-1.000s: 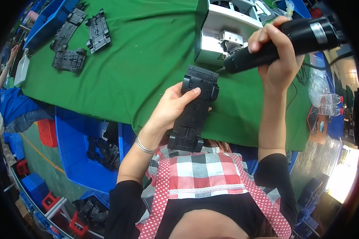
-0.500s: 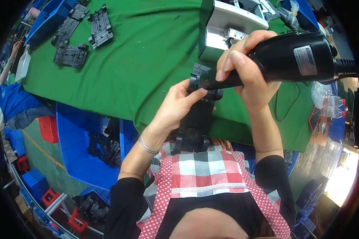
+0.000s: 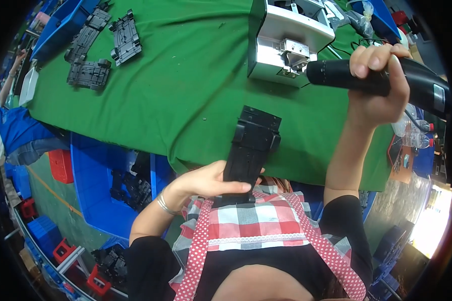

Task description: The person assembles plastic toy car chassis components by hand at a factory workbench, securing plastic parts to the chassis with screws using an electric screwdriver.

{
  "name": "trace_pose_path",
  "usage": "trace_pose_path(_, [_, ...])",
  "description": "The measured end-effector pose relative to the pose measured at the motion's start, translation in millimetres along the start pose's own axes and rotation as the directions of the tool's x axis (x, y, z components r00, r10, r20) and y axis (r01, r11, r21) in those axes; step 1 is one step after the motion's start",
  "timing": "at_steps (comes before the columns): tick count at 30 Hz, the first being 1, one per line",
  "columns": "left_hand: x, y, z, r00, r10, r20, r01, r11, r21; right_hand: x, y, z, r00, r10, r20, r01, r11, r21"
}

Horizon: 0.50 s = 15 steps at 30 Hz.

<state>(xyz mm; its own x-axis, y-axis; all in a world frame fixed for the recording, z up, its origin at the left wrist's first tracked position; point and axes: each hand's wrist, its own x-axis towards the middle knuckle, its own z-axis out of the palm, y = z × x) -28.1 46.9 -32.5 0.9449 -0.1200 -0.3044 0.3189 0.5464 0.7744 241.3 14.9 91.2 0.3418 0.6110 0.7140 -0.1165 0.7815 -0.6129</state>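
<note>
My left hand [image 3: 208, 179] grips the near end of a black plastic toy-car chassis [image 3: 252, 143], thumb across the top. The part lies between my apron and the table edge, its far end over the green cloth. In my right hand [image 3: 379, 83] is a black electric screwdriver [image 3: 334, 75], fingers wrapped round its body. Its nose points left, at the metal outlet block [image 3: 295, 54] on the front of a white and black screw feeder [image 3: 262, 60]. Whether the bit touches the block, or carries a screw, I cannot make out.
Several more black chassis [image 3: 125, 37] lie on the green cloth [image 3: 181, 85] at the far left. Below the table edge, a blue bin [image 3: 93, 195] holds black parts. Plastic bottles [image 3: 418, 134] stand at the right. Another person's blue sleeve [image 3: 17, 120] shows at the left.
My right hand has carried the screwdriver up and right, away from the chassis to the screw feeder. My left hand now grips the chassis lower down, nearer my apron.
</note>
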Motion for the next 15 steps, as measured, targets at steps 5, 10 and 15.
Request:
trace_pose_path(5, [-12.1,6.6,-15.0,0.977,0.186,-0.107,-0.160,0.963,0.216,-3.5,36.4,26.4,0.971,-0.193,-0.144,0.081,0.825,-0.559])
trace_pose_path(10, [-4.8,33.5,-24.4,0.821,0.318,-0.474,-0.370,0.929,-0.018,4.3,27.6,27.8,0.962,0.093,-0.258,-0.203,0.873,-0.443])
trace_pose_path(15, [9.2,45.3,-34.7,0.740,0.364,-0.566,-0.465,0.885,-0.038,-19.5,16.7,38.0,0.964,0.206,-0.171,-0.196,0.978,0.073])
